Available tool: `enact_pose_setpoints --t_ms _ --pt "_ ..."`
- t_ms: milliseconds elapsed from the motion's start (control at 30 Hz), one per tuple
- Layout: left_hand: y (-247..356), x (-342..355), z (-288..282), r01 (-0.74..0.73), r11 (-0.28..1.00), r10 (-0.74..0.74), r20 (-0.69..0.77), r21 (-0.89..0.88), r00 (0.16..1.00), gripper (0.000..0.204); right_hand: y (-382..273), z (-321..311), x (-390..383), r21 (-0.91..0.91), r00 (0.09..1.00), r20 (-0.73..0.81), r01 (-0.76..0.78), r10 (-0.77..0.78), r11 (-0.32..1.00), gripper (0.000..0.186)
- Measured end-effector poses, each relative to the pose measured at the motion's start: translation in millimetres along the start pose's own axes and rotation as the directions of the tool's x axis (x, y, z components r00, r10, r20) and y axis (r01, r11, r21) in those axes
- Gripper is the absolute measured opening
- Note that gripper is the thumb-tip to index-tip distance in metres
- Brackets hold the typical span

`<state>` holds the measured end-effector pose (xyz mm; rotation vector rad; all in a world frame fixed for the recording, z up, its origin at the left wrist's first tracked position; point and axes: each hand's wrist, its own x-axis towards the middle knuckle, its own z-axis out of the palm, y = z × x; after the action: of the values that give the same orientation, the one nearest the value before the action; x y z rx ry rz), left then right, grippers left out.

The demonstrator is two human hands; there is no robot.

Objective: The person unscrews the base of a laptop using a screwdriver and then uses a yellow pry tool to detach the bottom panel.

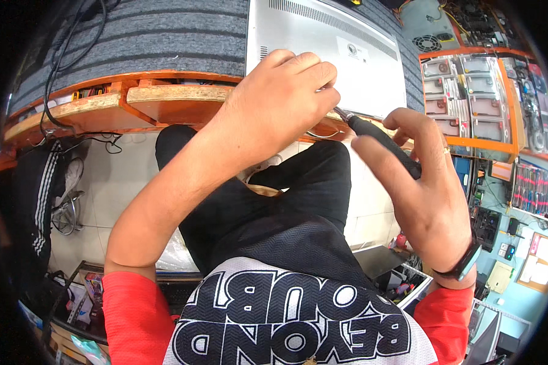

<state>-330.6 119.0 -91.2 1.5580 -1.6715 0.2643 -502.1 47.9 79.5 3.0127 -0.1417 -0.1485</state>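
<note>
A silver laptop [347,58] lies with its vented underside up at the front edge of the desk [164,45], toward the right of the ridged grey top. The left hand [295,88] is over the laptop's near edge, fingers curled in; its back hides that part of the casing, and I cannot tell whether it pinches the tip of the black-handled tool [383,140]. The right hand [429,161] grasps that tool by its handle, out past the desk's front edge, with the metal shaft pointing to the left hand's fingers. The left forearm crosses the desk's front edge and blocks a stretch of it.

Black cables [58,79] run down the desk's left part and over its front edge. Beyond the laptop's far right corner sits a metal box with a round fan grille [429,42]. An orange-framed display case [469,91] with rows of small packages stands just right of the laptop. Below the front edge are the person's dark-trousered legs [310,182] and a pale tiled floor [115,182].
</note>
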Motion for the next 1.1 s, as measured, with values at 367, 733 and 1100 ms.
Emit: enact_pose_setpoints --t_ms 367,733,1100 --pt "5 0 12 0.085 0.996 -0.084 -0.112 0.003 0.990 0.018 6 0 5 -0.033 0.989 0.093 -0.115 0.117 0.993 0.038" --pt "5 -3 16 0.116 0.993 -0.118 -0.159 -0.020 0.980 0.018 5 -1 8 -0.012 0.999 0.023 -0.025 0.026 1.000 0.039" --pt "5 -2 18 0.124 0.992 -0.126 -0.176 -0.022 0.976 0.020 6 -3 8 -0.003 0.986 0.088 -0.140 0.140 0.990 0.046"
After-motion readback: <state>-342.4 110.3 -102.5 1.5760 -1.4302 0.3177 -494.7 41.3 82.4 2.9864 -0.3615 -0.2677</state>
